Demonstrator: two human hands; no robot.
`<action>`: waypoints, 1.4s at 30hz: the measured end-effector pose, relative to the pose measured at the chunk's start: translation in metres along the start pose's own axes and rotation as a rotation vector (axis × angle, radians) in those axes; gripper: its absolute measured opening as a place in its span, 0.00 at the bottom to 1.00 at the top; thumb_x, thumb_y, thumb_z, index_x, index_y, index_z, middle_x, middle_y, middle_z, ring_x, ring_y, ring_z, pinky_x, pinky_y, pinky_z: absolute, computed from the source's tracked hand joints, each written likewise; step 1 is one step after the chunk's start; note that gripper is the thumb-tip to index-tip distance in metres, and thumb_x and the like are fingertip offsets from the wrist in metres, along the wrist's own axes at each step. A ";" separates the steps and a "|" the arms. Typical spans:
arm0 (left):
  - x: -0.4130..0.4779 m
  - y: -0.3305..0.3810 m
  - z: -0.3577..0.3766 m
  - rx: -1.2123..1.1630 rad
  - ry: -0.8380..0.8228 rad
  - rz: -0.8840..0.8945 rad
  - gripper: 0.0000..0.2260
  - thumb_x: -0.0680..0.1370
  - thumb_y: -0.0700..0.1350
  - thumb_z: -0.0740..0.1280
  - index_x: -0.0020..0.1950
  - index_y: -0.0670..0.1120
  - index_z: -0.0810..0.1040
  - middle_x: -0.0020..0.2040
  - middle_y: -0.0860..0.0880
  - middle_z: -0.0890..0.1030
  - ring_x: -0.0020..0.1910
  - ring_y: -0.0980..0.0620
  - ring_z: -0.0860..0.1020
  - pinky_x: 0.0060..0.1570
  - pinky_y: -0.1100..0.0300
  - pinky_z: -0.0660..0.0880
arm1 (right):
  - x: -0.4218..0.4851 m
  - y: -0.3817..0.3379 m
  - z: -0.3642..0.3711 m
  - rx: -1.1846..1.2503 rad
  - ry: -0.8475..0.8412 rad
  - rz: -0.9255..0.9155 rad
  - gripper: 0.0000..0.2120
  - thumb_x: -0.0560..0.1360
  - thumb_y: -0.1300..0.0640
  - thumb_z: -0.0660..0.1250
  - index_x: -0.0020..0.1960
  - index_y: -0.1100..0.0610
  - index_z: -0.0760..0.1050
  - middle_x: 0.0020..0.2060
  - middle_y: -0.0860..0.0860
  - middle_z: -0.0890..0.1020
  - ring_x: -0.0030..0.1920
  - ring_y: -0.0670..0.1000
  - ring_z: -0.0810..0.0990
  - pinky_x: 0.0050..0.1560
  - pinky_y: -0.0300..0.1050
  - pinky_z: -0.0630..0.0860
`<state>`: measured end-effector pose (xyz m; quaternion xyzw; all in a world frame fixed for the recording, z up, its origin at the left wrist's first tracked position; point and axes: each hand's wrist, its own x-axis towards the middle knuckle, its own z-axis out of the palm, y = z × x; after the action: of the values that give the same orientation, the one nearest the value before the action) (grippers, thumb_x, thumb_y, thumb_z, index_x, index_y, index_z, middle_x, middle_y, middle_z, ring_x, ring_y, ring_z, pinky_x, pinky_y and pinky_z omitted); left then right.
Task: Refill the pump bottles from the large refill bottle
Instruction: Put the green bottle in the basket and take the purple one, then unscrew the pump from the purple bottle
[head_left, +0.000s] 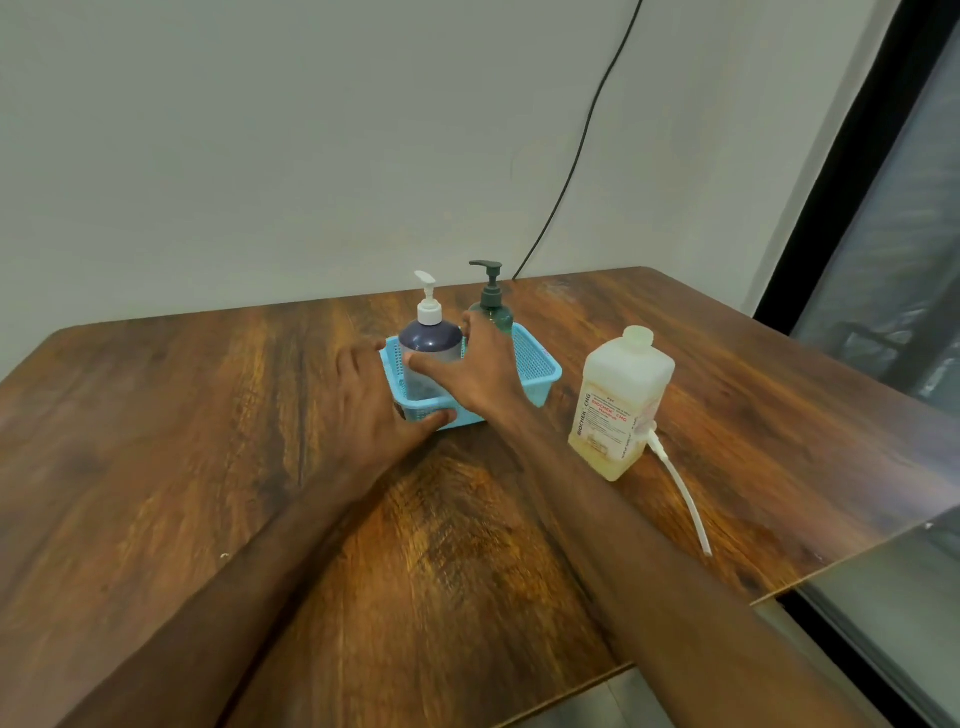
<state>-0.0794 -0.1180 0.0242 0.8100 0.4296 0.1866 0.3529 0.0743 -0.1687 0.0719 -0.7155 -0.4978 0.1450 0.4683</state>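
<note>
Pump bottles (497, 312) 2 | refill bottle (618, 400) 1 | left hand (374, 395) grips basket (540, 364) | right hand (478, 374) grips dark bottle (431, 340)

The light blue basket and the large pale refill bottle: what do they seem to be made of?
The light blue perforated basket looks like moulded plastic, matte, with rows of holes in its walls. The large pale square refill bottle seems translucent plastic: yellowish liquid shows through near its base.
</note>
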 end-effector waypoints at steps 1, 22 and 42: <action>-0.003 -0.002 0.007 0.008 0.047 0.024 0.58 0.61 0.81 0.64 0.84 0.51 0.57 0.82 0.48 0.63 0.80 0.47 0.65 0.82 0.45 0.59 | 0.002 -0.001 0.003 -0.002 -0.008 -0.009 0.32 0.69 0.46 0.80 0.67 0.55 0.72 0.61 0.51 0.80 0.59 0.49 0.78 0.55 0.41 0.71; -0.046 0.040 0.057 -0.031 0.253 0.534 0.53 0.68 0.67 0.75 0.84 0.58 0.49 0.80 0.64 0.58 0.76 0.71 0.57 0.71 0.75 0.54 | -0.107 0.003 -0.094 0.057 0.153 -0.053 0.34 0.64 0.41 0.83 0.67 0.48 0.77 0.62 0.43 0.83 0.58 0.42 0.80 0.59 0.42 0.80; -0.060 0.049 0.066 -0.214 0.171 0.556 0.32 0.70 0.53 0.81 0.71 0.54 0.74 0.64 0.64 0.81 0.62 0.61 0.82 0.60 0.62 0.80 | -0.123 0.025 -0.089 0.101 0.183 -0.102 0.29 0.69 0.38 0.78 0.66 0.48 0.78 0.58 0.42 0.83 0.57 0.40 0.80 0.55 0.40 0.82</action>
<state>-0.0457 -0.2131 0.0152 0.8362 0.1974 0.3875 0.3340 0.0916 -0.3208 0.0661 -0.6751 -0.4808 0.0798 0.5538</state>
